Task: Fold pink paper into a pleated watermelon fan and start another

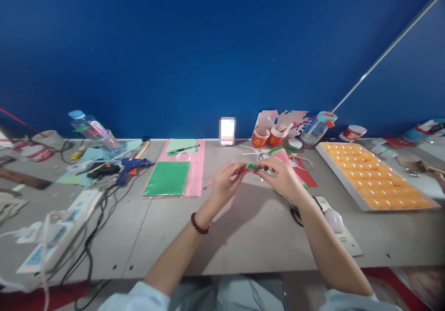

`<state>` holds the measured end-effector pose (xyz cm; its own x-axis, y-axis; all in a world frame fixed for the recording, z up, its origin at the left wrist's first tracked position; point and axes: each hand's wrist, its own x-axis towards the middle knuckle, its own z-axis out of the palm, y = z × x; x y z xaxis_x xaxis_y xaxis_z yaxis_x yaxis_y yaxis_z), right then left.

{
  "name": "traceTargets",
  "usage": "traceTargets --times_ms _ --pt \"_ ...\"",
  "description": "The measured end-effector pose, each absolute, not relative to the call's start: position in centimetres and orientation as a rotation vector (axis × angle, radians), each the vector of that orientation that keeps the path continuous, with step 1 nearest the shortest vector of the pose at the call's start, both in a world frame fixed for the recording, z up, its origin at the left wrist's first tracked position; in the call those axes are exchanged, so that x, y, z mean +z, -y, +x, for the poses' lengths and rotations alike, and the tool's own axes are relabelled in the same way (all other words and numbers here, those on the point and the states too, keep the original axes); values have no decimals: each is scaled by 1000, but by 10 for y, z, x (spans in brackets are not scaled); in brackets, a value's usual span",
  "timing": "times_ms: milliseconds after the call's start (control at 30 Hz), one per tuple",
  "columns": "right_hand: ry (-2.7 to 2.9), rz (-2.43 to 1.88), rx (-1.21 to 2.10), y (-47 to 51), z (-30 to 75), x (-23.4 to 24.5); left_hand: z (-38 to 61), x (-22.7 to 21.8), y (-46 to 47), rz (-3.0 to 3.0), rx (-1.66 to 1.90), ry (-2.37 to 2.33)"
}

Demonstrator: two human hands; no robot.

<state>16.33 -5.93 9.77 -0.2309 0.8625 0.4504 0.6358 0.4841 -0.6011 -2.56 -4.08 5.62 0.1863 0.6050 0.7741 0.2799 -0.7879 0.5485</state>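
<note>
Above the middle of the grey table, my left hand (227,181) and my right hand (280,176) meet with their fingertips pinched. Between them is a small green paper strip (253,166) with what looks like a notched or fringed edge. Both hands appear to grip it, one at each end; the fingers hide part of it. A beaded bracelet circles my left wrist. Just behind my right hand lie pink and green paper strips and a red paper sheet (308,176). Left of my hands, a pack of green paper (167,179) rests on a pink sheet (195,181).
A blue glue gun (130,167) with trailing cable and a white power strip (59,232) occupy the left. Red paper cups (260,137) and a bottle (316,130) stand behind my right hand. A tray of orange balls (378,176) sits right; a phone (227,131) leans at the wall.
</note>
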Motion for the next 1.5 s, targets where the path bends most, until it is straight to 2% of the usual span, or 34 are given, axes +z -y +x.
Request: traceTargets --times_ms 167,400,967,1233,1500 --pt "2059 -1066 120 58 150 116 -33 63 41 2107 1751 -752" --pt "2048 -1072 -129 68 126 133 -40 66 44 2163 1903 -906" --pt "1799 -1040 417 70 117 132 -41 78 57 2005 1842 -801" --pt "1774 -1063 436 70 117 132 -42 79 58 1992 1784 -797" --pt "1761 -1064 600 69 117 131 -41 79 62 1859 1749 -794"
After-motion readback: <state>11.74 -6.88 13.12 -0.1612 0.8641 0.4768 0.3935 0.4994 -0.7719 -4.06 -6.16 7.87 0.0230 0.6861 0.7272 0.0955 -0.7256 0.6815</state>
